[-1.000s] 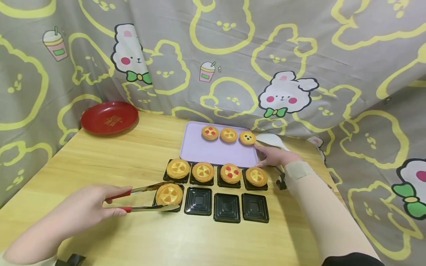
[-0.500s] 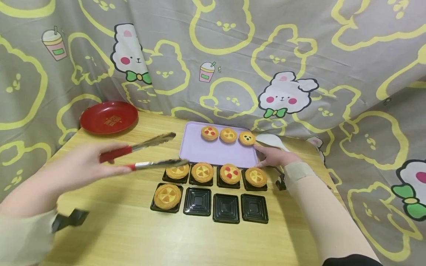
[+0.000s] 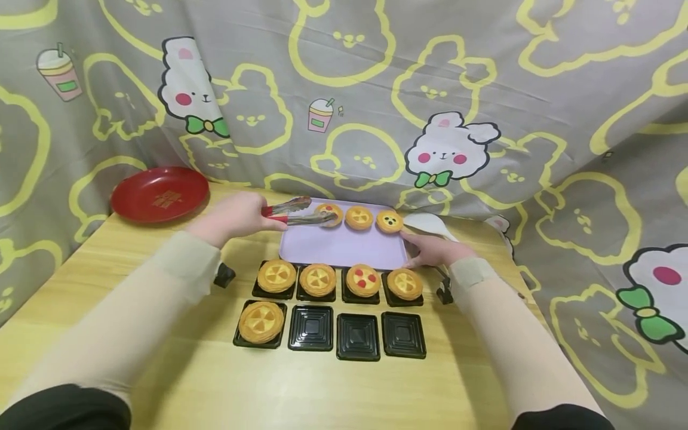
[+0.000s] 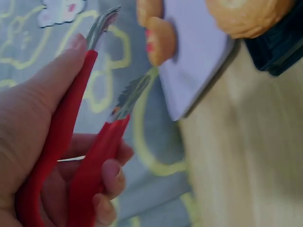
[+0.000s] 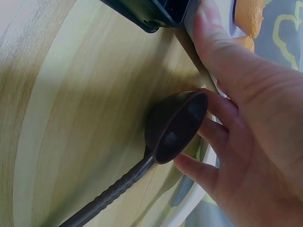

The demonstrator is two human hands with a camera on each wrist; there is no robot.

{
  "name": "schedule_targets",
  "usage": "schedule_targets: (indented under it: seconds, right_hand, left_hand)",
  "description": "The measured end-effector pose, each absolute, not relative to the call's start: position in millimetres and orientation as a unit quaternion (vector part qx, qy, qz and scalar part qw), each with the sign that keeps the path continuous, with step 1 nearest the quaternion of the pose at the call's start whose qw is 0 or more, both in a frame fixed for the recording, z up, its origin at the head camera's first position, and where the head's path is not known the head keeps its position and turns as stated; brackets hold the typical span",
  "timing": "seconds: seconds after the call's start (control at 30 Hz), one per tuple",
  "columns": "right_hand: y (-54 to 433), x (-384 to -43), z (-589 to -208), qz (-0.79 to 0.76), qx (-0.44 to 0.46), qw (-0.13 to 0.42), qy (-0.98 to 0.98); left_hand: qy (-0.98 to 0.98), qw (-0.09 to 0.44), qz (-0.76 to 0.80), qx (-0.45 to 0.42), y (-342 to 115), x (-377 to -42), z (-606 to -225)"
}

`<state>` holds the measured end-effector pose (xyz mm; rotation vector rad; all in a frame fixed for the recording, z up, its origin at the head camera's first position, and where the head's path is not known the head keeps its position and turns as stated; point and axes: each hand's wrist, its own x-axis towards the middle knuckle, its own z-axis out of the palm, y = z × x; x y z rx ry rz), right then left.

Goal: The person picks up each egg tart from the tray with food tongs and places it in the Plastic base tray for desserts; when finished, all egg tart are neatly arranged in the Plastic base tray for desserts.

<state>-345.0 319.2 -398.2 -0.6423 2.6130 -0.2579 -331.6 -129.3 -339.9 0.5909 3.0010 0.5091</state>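
My left hand (image 3: 233, 216) holds a pair of red-handled metal tongs (image 3: 307, 221), their arms spread apart. The tips overlap the leftmost egg tart (image 3: 334, 210), topped with red pieces, on the lilac tray (image 3: 344, 248). Beside it on the tray sit a tart with yellow wedges (image 3: 359, 218) and one with dark dots (image 3: 389, 221). At the tray's right edge, my right hand (image 3: 434, 249) grips the rim, thumb on top. A dark ladle (image 5: 158, 120) lies close by its fingers in the right wrist view.
Several black square trays hold tarts in a row before the lilac tray; one more tart (image 3: 261, 322) fills the front row's left end. Three black trays (image 3: 310, 327) there are bare. A red plate (image 3: 158, 194) stands back left, a white spoon-like utensil (image 3: 427, 223) back right, before a patterned curtain.
The tongs let go of the tart in the front-left black tray. My left hand has carried them, apart, up and right over the lilac tray. My right hand stays at the tray's edge.
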Motion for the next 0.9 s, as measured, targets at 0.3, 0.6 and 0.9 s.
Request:
schedule_targets:
  seconds: [0.3, 0.6, 0.9]
  right_hand:
    - [317, -347, -398, -0.095, -0.224, 0.221, 0.944]
    - [319, -348, -399, -0.089, -0.217, 0.228, 0.945]
    - [318, -347, -398, -0.097, -0.217, 0.227, 0.944]
  left_hand:
    - [0.971, 0.057, 0.157, 0.171, -115, -357, -364]
    - [0.971, 0.065, 0.157, 0.169, -98, -372, -373]
    - [0.967, 0.084, 0.163, 0.178, -92, -372, -375]
